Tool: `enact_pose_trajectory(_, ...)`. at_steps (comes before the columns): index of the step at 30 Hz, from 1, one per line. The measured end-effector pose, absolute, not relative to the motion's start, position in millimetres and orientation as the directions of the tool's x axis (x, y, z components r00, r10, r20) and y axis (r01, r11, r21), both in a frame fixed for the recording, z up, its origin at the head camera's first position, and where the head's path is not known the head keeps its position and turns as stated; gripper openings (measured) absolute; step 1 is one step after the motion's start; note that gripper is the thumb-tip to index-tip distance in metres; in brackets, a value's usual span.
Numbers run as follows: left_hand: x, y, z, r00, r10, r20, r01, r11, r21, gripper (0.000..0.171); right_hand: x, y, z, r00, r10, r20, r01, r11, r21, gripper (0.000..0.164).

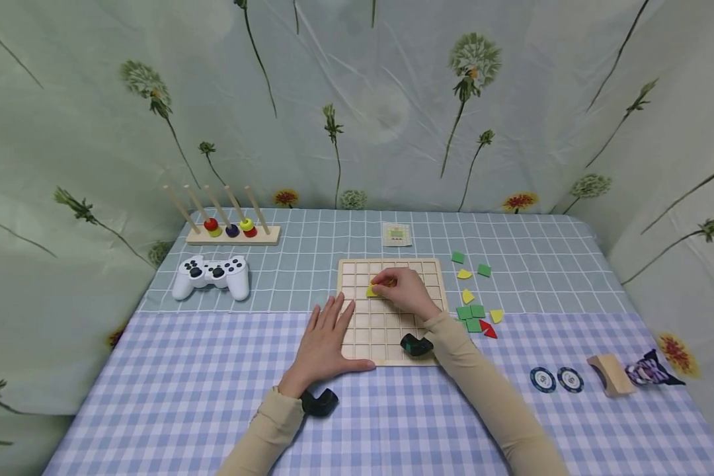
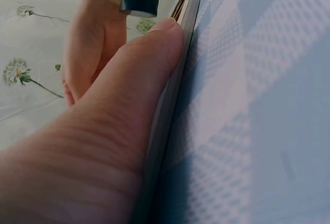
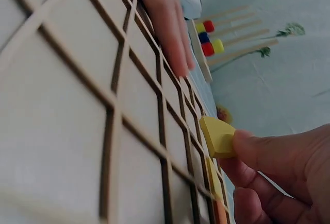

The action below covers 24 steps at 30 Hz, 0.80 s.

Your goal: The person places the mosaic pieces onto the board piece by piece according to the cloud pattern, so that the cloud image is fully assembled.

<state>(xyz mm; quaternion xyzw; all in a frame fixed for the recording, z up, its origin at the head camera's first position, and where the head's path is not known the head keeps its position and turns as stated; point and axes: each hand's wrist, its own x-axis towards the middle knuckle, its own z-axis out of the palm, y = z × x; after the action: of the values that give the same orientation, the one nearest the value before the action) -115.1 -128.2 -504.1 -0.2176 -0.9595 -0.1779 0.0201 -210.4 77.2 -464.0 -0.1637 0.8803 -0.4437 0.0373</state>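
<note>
Two tan sleeves (image 1: 502,410) are seen nearest, at the bottom of the frame, with a black band (image 1: 319,403) worn on each wrist. In the middle, a wooden board (image 1: 363,337) with little squares is set on the cloth (image 1: 184,403). The left hand (image 1: 325,344) is put at the board's lower left corner. Its fingers are spread out straight and nothing is gripped by them; the thumb is laid by the bottom edge, maybe so the board is kept from sliding.

A yellow piece (image 3: 219,137) is pinched by the thumb and fingers of the right hand (image 1: 407,291), over the upper part of the board. It is held by one end, perhaps so the other end is left free. Whether it is touching the board cannot be told. Just under it in the right wrist view, more yellow and some orange are seen on the board.

To the right of the board, green pieces (image 1: 478,311), loose yellow pieces (image 1: 468,296) and red pieces (image 1: 486,328) are laid out, likely so they can be reached by the right hand. Above the board, a small card (image 1: 396,235) is placed, maybe so it can be looked at.
</note>
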Motion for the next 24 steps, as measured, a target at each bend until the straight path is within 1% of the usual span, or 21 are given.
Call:
enact_pose_trajectory(8,-115,-128,-504,-0.9,0.415,0.133,0.436,0.844,0.312,0.118,-207,58,-465,-0.947,-0.317,0.059,-0.249,0.602,-0.759,0.006)
enact_pose_trajectory(18,-115,-127,-502,-0.9,0.419,0.122,0.436,0.845,0.311,0.118,-211,56,-470,-0.932,-0.351,0.092,-0.325,0.696,-0.641,0.004)
enact_pose_trajectory(24,-115,-128,-504,-0.899,0.416,0.139,0.438,0.84,0.32,0.118,-209,60,-468,-0.919,-0.381,0.103,-0.359,0.698,-0.62,0.004)
